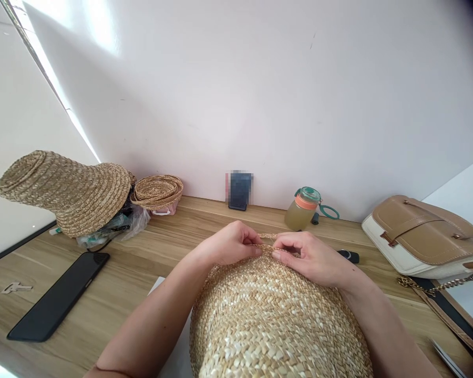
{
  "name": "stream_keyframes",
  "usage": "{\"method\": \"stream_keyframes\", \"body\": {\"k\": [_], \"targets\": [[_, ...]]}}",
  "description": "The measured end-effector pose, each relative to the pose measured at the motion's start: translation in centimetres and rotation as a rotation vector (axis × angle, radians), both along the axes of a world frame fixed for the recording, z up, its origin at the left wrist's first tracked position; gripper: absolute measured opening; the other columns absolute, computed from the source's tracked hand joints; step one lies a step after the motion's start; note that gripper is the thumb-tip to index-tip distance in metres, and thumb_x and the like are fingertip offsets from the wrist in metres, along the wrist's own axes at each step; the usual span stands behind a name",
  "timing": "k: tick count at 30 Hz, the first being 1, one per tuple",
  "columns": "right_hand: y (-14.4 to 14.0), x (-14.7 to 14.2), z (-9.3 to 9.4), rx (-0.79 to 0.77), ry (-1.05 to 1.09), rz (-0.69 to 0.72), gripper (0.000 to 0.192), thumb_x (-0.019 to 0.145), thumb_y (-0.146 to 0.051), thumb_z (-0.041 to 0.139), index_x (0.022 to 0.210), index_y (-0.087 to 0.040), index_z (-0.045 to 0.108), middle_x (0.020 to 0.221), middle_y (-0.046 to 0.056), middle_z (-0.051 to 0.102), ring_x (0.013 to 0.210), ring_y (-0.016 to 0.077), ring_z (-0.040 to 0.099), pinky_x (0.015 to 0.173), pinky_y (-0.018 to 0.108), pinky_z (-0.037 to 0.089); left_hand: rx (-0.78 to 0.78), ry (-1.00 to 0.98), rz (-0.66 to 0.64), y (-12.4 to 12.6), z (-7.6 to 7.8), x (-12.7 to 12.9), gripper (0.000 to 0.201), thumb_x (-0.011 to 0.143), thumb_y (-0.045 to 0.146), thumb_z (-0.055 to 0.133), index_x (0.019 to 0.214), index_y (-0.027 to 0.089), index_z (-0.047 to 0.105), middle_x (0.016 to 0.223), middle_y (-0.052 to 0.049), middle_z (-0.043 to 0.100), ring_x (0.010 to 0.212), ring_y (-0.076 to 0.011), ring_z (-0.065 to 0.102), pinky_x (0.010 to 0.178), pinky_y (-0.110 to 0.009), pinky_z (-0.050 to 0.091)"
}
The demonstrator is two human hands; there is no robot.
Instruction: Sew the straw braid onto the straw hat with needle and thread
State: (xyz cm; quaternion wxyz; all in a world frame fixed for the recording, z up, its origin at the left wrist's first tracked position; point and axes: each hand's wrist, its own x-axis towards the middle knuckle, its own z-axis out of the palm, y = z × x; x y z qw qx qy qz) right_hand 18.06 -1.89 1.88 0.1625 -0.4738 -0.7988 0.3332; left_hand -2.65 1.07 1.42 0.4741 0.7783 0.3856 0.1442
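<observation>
A woven straw hat (276, 320) lies in front of me on the wooden table (142, 262), its crown toward me. My left hand (230, 244) pinches the far edge of the hat, fingers closed on the straw braid. My right hand (311, 257) grips the same edge just to the right, thumb and fingers pressed on the braid. The two hands almost touch at the rim.
A stack of straw hats (67, 189) and a small straw basket (157, 191) stand at the back left. A black phone (59, 302) and a key (16, 287) lie left. A bottle (301, 209), a dark card (239, 190) and a tan handbag (421, 236) sit behind and right.
</observation>
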Motion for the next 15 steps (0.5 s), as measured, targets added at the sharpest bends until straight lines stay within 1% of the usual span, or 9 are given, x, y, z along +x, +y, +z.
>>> {"method": "stream_keyframes", "body": {"k": [5,9,12,15], "targets": [[-0.22,0.11,0.11,0.001,0.002,-0.007,0.022,0.086,-0.031,0.051,0.073,-0.017,0.060,0.072,0.000,0.057,0.066,0.0125,0.044,0.059,0.026,0.033,0.000,-0.025,0.003,-0.08,-0.13,-0.10,0.025,0.077,0.031,0.057,0.084,0.011,0.070,0.063,0.002,0.051,0.058,-0.0081,0.038,0.051,-0.020,0.029],[-0.30,0.19,0.11,0.002,0.002,-0.003,0.023,0.087,-0.032,0.050,0.075,-0.017,0.061,0.072,0.000,0.057,0.066,0.0126,0.045,0.059,0.026,0.033,-0.039,-0.016,0.022,-0.08,-0.14,-0.05,0.026,0.075,0.032,0.059,0.083,0.010,0.070,0.062,0.002,0.052,0.056,-0.0079,0.037,0.050,-0.020,0.028],[-0.25,0.33,-0.01,0.012,0.005,-0.006,0.023,0.087,-0.033,0.050,0.075,-0.017,0.061,0.073,0.000,0.056,0.067,0.0129,0.045,0.059,0.026,0.033,-0.078,-0.048,0.051,-0.03,-0.26,0.08,0.026,0.073,0.032,0.061,0.082,0.010,0.070,0.062,0.002,0.053,0.055,-0.0077,0.037,0.050,-0.020,0.029],[-0.18,0.48,-0.10,0.019,0.007,-0.007,0.024,0.088,-0.034,0.050,0.074,-0.017,0.060,0.072,0.000,0.055,0.067,0.0132,0.044,0.059,0.026,0.034,-0.059,-0.078,0.067,-0.08,-0.39,0.29,0.026,0.073,0.032,0.060,0.082,0.010,0.070,0.062,0.002,0.052,0.055,-0.0077,0.037,0.049,-0.020,0.028]]}}
